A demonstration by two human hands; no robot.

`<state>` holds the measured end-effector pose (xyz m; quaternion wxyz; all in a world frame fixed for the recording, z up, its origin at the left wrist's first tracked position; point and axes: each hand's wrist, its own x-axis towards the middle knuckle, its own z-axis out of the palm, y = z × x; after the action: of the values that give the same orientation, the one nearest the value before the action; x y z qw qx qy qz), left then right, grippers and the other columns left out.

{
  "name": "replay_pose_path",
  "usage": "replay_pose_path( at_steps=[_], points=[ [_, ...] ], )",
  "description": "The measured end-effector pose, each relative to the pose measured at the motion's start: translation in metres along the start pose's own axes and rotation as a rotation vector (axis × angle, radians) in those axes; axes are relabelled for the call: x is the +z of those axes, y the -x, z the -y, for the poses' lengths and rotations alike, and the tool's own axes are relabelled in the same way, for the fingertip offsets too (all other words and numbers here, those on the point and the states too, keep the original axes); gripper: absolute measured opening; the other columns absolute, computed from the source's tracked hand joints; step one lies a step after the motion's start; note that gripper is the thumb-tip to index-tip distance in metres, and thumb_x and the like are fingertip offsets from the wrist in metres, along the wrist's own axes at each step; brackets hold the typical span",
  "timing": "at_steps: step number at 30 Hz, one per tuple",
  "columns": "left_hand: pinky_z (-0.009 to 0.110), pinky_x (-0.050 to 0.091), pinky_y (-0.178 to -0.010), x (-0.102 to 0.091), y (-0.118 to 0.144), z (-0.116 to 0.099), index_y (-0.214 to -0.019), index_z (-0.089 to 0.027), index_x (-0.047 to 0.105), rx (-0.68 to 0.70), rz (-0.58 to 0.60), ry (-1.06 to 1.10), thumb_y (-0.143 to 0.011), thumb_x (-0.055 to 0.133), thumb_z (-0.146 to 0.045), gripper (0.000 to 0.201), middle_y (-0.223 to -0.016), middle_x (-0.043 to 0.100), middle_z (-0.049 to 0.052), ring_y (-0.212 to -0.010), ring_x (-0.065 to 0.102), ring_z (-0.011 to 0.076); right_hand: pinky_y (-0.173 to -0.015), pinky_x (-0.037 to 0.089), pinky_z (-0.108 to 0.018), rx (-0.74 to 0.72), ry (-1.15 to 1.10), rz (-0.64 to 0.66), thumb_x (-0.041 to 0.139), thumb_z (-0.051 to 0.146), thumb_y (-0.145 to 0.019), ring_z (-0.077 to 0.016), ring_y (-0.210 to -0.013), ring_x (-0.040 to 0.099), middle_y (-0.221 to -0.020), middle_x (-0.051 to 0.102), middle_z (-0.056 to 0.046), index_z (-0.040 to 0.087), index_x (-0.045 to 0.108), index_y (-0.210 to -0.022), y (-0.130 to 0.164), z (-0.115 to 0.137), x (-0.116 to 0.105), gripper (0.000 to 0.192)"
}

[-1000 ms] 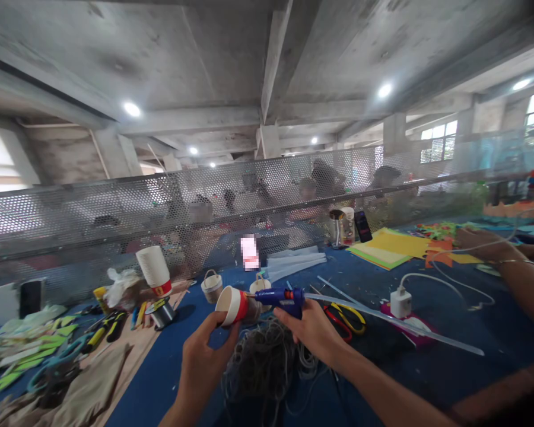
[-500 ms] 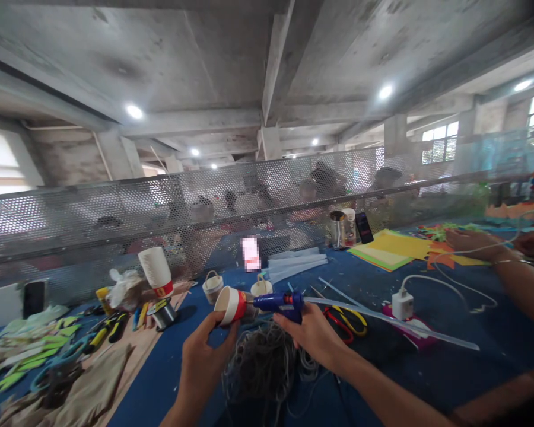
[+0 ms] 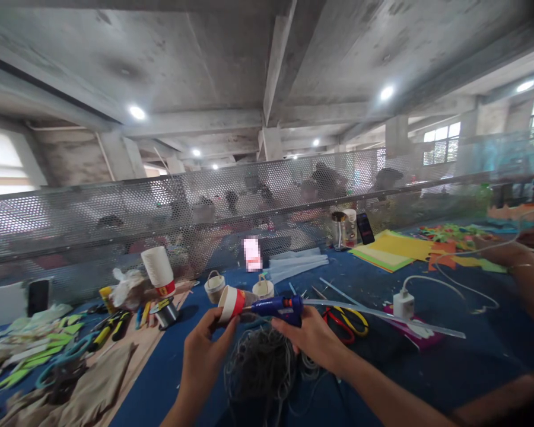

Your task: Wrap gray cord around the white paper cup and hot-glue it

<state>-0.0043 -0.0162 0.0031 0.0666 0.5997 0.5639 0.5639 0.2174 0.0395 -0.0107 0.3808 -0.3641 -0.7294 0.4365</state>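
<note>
A: Nearest us, our left hand [image 3: 204, 350] has its fingers curled round a paper cup [image 3: 231, 302] with a red band, held on its side, mouth facing left toward us.

B: Right hand [image 3: 314, 335] is wrapped tight round the blue glue gun [image 3: 278, 307], nozzle touching the cup's outside. A clear glue stick [image 3: 382, 317] juts out the back to the right.

A: Below both hands we see a tangle of grey cord [image 3: 262, 367] on the blue table [image 3: 471, 356].

B: Just past the gun: red-and-yellow scissors [image 3: 345, 320], a white plug adapter [image 3: 401, 303] with its cable, two small cup baskets [image 3: 214, 284].

A: Left side, a stack of white cups [image 3: 158, 270], pliers [image 3: 109, 329], green paper cutouts [image 3: 35, 350].

B: Farther right, yellow paper sheets [image 3: 391, 246] and a co-worker's hand [image 3: 498, 252]; can't tell what it holds.

A: Back edge, a perforated metal screen [image 3: 115, 213], blurry people behind it.
</note>
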Motion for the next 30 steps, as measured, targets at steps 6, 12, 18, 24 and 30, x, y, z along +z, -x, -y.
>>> replay_pose_path(
  at_steps=[6,12,18,24,30],
  points=[
    [0.026,0.051,-0.075,-0.002,-0.002,0.000,-0.093,-0.017,0.067,-0.074,0.040,0.043,-0.081,0.064,-0.041,0.027,-0.086,0.075,0.003,-0.080,0.068,0.0211,-0.048,0.040,-0.022,-0.003,-0.065,0.003,0.058,0.054,-0.084,-0.0096,-0.038,0.044,-0.039,0.047,0.005,0.017,0.061,-0.067,-0.003,0.002,0.000,0.042],
    [0.026,0.051,-0.068,-0.002,-0.003,0.000,-0.093,-0.017,0.067,-0.098,0.017,0.032,-0.079,0.064,-0.043,0.030,-0.080,0.074,0.002,-0.075,0.068,0.0210,-0.046,0.038,-0.022,0.015,-0.098,-0.101,0.057,0.050,-0.085,-0.0099,-0.037,0.045,-0.038,0.048,0.005,0.017,0.062,-0.068,-0.007,0.003,-0.001,0.037],
    [0.025,0.050,-0.067,-0.001,-0.004,0.002,-0.092,-0.016,0.068,-0.054,-0.009,0.022,-0.079,0.064,-0.041,0.029,-0.079,0.072,0.001,-0.073,0.066,0.0201,-0.046,0.041,-0.022,0.086,-0.258,-0.210,0.062,0.045,-0.081,-0.0116,-0.042,0.050,-0.045,0.054,0.006,0.017,0.060,-0.081,-0.011,-0.013,-0.010,0.028],
    [0.024,0.047,-0.065,0.000,-0.004,0.003,-0.089,-0.017,0.068,-0.033,0.005,0.011,-0.079,0.062,-0.043,0.028,-0.076,0.071,0.000,-0.071,0.064,0.0193,-0.048,0.047,-0.020,0.270,-0.523,-0.231,0.070,0.042,-0.078,-0.0095,-0.048,0.053,-0.056,0.057,0.004,0.015,0.062,-0.077,-0.005,-0.033,-0.027,0.027],
    [0.024,0.048,-0.066,0.000,-0.003,0.004,-0.092,-0.018,0.067,-0.055,0.001,-0.011,-0.078,0.063,-0.044,0.030,-0.077,0.071,0.000,-0.070,0.065,0.0194,-0.046,0.049,-0.019,0.559,-0.595,-0.175,0.062,0.048,-0.085,-0.0086,-0.044,0.055,-0.057,0.059,0.003,0.016,0.059,-0.076,-0.001,-0.046,-0.045,0.033]
  ],
)
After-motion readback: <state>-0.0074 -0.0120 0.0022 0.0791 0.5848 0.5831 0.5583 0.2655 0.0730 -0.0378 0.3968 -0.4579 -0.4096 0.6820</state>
